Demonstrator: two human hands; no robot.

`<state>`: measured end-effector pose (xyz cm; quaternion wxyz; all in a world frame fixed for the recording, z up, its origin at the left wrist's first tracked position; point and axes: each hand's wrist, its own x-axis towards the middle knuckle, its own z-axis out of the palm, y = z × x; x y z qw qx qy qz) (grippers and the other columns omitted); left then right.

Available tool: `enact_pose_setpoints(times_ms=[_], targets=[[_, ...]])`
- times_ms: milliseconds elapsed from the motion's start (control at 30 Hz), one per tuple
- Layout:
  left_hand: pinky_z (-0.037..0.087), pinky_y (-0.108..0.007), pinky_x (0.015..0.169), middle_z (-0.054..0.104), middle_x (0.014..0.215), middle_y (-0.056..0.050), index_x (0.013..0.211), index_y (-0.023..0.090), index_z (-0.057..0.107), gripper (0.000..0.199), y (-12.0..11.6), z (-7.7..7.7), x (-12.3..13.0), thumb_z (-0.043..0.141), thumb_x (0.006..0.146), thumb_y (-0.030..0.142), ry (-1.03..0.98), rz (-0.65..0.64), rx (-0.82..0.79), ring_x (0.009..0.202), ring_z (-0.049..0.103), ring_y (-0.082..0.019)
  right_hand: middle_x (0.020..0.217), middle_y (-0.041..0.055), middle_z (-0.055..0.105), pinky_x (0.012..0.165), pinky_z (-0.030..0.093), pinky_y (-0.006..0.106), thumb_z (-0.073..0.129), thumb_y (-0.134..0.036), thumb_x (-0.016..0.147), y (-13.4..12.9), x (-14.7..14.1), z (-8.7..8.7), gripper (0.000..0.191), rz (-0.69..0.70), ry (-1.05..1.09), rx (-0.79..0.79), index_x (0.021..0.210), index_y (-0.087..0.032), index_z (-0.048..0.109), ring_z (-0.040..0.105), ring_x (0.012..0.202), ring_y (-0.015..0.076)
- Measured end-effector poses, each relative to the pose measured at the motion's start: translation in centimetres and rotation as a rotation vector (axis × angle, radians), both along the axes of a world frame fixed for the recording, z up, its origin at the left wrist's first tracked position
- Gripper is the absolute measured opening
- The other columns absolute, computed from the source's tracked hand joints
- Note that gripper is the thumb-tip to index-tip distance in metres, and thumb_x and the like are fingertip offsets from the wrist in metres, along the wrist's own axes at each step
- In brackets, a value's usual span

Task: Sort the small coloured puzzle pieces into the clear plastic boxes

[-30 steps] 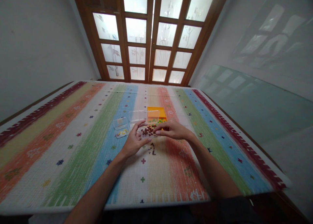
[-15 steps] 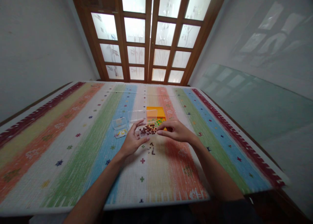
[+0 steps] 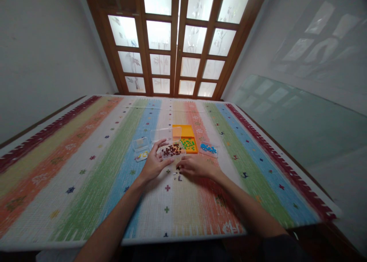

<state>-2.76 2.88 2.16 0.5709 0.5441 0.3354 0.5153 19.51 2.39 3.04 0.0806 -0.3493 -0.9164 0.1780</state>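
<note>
My left hand grips the left side of an open clear plastic box, thumb in front and fingers behind. Inside lie many small brown building bricks. Just below the box, my right hand is over the cloth with its fingertips pinched at a small brown brick, partly hidden by the fingers. In front of those fingertips are several tiny grey and white pieces and a dark L-shaped piece.
Behind the brown bricks stands an open orange case with green bricks. A box of blue bricks sits to the right, and a small clear box with yellow pieces to the left. A striped cloth covers the table.
My right hand has moved from above the right edge of the box down toward me, to the loose pieces on the cloth. The blue bricks now show. My left hand stays on the box.
</note>
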Motion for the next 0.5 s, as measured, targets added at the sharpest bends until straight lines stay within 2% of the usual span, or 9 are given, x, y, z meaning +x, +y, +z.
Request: enact_pose_setpoints(times_ms=[133,300,500], targets=[[0.058,-0.04,0.1,0.054,0.137,-0.009,0.135,0.025,0.049,0.077,-0.03,-0.04,-0.03,0.087,0.068,0.021,-0.008,-0.005,-0.013,0.108,0.071,-0.022,0.103,0.0116,0.073,0.081,0.052,0.028,0.063,-0.016,0.092,0.12,-0.28,-0.9,0.017,0.004,0.017,0.053,0.102,-0.016,0.077,0.068,0.09,0.0191],[0.058,-0.041,0.101,0.053,0.138,-0.01,0.136,0.025,0.049,0.076,-0.07,0.13,-0.03,0.086,0.069,0.021,0.011,-0.002,-0.007,0.108,0.071,-0.023,0.104,0.0123,0.073,0.081,0.052,0.028,0.065,-0.012,0.09,0.18,0.0,-0.95,0.018,-0.002,0.03,0.056,0.103,-0.015,0.077,0.068,0.092,0.0198],[0.058,-0.042,0.101,0.055,0.136,-0.009,0.134,0.025,0.049,0.075,-0.14,0.4,0.01,0.086,0.068,0.022,0.028,0.005,0.004,0.109,0.071,-0.023,0.118,0.01,0.072,0.087,0.052,0.029,0.061,-0.005,0.087,0.02,0.5,-0.54,0.035,0.029,0.099,0.025,0.115,-0.021,0.075,0.068,0.103,0.021]])
